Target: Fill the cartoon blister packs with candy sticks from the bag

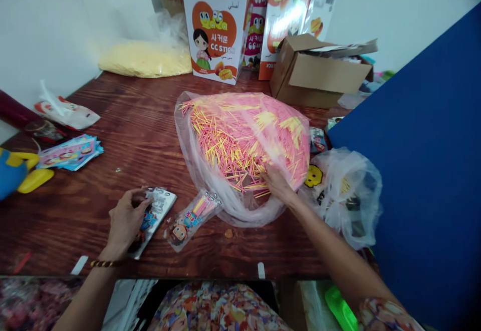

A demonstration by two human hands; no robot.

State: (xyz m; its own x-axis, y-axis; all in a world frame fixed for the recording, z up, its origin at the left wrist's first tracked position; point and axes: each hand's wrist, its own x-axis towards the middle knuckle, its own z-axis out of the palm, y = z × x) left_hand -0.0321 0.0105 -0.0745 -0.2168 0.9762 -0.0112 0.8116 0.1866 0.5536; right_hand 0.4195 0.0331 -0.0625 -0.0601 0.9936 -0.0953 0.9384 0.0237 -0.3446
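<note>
Your left hand (128, 216) pinches the pouches (158, 217); your right hand (277, 183) reaches among sticks (221, 145) in the bag (244, 216), fingers' hold unclear. 1 filled pouch (192, 221) lies between.

This looks like a small packing workshop. Loose bulk sticks (225, 145), printed pouches (184, 227) and branded cartons (214, 35) share the bench (139, 135).
</note>
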